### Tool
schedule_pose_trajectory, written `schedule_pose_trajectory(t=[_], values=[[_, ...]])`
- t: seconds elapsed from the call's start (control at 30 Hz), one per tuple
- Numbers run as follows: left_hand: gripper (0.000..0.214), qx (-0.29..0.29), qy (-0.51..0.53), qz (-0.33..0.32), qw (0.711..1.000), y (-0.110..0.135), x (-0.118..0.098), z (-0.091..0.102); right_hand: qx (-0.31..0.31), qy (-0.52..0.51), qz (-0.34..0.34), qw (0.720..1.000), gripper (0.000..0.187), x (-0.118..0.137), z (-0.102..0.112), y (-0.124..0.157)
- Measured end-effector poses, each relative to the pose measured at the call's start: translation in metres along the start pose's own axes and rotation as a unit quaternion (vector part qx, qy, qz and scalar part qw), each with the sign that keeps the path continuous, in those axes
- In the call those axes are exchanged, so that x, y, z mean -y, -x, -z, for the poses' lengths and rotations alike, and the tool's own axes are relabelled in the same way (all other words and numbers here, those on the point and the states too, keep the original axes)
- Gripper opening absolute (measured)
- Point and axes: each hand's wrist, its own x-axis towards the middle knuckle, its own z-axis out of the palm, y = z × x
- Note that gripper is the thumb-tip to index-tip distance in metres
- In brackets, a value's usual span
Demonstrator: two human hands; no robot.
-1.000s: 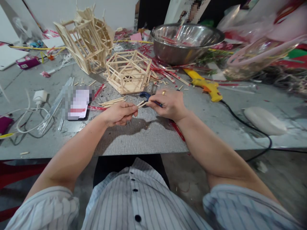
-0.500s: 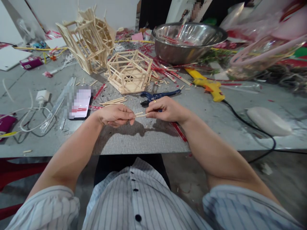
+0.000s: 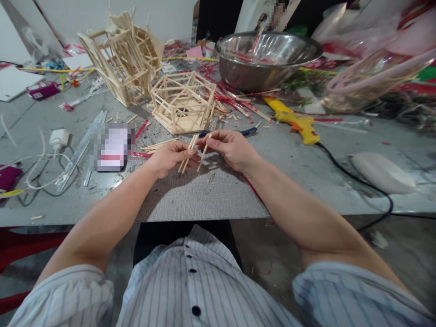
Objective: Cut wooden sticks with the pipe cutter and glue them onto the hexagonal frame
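My left hand (image 3: 173, 157) pinches a couple of thin wooden sticks (image 3: 186, 160) that slant upward side by side. Close beside it, my right hand (image 3: 229, 147) is closed on another wooden stick (image 3: 203, 156), held at nearly the same slant. Behind the right hand, blue-handled pliers (image 3: 250, 131) lie mostly covered. A small hexagonal stick frame (image 3: 184, 102) rests on the table past the hands, with a taller stick structure (image 3: 127, 68) behind it to the left. More loose sticks (image 3: 158, 146) lie just beyond my left hand.
A phone (image 3: 114, 147) lies left of my hands, near a white charger (image 3: 59, 137) with looped cable. At the right are a yellow glue gun (image 3: 299, 122) with a black cord and a pale oval object (image 3: 381, 172). A steel bowl (image 3: 265, 72) stands at the back.
The sticks have turned from lying crosswise between both hands to pointing upward. One now sits in the right hand, apart from those in the left.
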Motion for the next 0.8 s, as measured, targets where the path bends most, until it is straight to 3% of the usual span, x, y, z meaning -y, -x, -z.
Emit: schedule_pose_trajectory(t=[0.13, 0.27, 0.57, 0.8], values=[[0.013, -0.035, -0.039, -0.083, 0.995, -0.004, 0.007, -0.006, -0.060, 0.005, 0.008, 0.998, 0.033, -0.003, 0.000, -0.002], [0.007, -0.018, -0.098, -0.162, 0.982, -0.010, 0.013, -0.008, -0.055, 0.053, 0.068, 0.995, 0.025, 0.000, -0.004, 0.003], [0.015, -0.017, -0.246, -0.223, 0.943, -0.016, 0.026, -0.005, -0.008, 0.186, 0.159, 0.970, 0.028, 0.001, -0.006, 0.008], [0.015, -0.057, -0.397, -0.252, 0.881, -0.011, 0.018, -0.008, -0.007, 0.227, 0.167, 0.959, 0.033, 0.001, -0.007, 0.009]])
